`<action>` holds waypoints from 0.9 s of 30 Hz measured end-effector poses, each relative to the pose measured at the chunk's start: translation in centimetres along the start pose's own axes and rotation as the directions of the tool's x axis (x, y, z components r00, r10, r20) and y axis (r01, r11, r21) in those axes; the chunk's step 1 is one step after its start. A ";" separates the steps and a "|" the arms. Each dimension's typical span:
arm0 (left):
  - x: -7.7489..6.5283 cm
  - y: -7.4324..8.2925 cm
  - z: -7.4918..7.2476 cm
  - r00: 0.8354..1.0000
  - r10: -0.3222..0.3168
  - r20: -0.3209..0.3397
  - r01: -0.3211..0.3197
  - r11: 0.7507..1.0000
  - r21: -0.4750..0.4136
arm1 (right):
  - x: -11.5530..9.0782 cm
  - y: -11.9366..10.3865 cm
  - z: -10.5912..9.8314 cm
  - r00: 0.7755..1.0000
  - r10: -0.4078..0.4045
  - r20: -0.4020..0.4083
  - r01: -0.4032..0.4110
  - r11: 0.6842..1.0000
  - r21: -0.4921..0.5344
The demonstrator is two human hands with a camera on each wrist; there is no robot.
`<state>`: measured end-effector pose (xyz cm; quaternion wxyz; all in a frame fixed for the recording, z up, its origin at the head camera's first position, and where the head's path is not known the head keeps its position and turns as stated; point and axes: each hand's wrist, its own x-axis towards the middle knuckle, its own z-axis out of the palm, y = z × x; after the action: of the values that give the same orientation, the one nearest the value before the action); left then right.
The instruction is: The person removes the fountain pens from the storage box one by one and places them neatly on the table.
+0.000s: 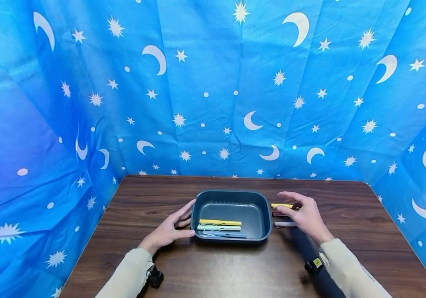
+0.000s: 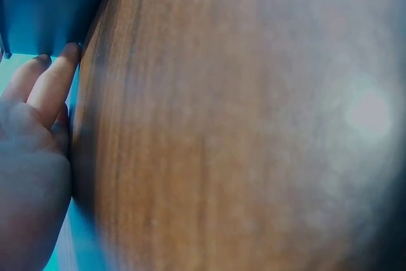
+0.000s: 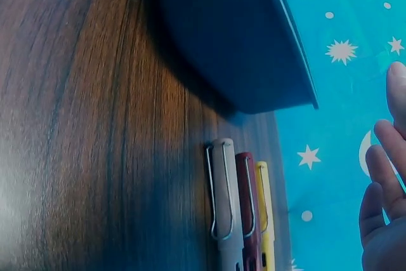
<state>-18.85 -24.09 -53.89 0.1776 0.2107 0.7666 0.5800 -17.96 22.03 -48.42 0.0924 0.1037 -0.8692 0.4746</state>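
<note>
A dark blue-grey rectangular dish (image 1: 231,192) stands on the table. Inside it, along the near side, lie a yellow pen (image 1: 220,222), a pale green pen (image 1: 216,228) and a blue pen (image 1: 226,235). My left hand (image 1: 166,232) touches the dish's left end, fingers and thumb spread along the wall. To the right of the dish, a second yellow pen (image 1: 281,205), a dark red pen (image 3: 248,198) and a grey pen (image 3: 226,188) lie side by side. Over these pens hovers my right hand (image 1: 306,215), thumb and fingers apart, holding nothing; it partly hides them in the head view.
The brown wood-grain table (image 1: 220,269) ends at a blue curtain (image 1: 213,74) with white moons and stars, which hangs behind and on both sides. A small black device (image 1: 155,276) sits at the left wrist, another (image 1: 314,265) at the right.
</note>
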 end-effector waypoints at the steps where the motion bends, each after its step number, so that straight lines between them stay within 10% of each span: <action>1: 0.0 0.0 0.0 1.000 0.003 0.002 -0.003 1.000 0.002 | 0.0 -0.1 0.1 1.000 0.003 0.002 -0.003 1.000 0.005; 27: -0.1 -0.1 0.0 1.000 -0.006 0.000 0.006 0.999 0.042 | 4.5 -4.9 5.0 0.977 -0.023 0.211 -0.050 0.941 0.335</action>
<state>-18.79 -24.14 -53.94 0.1748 0.2121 0.7791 0.5634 -21.32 14.78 -46.01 -0.0232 0.1621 -0.7802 0.6037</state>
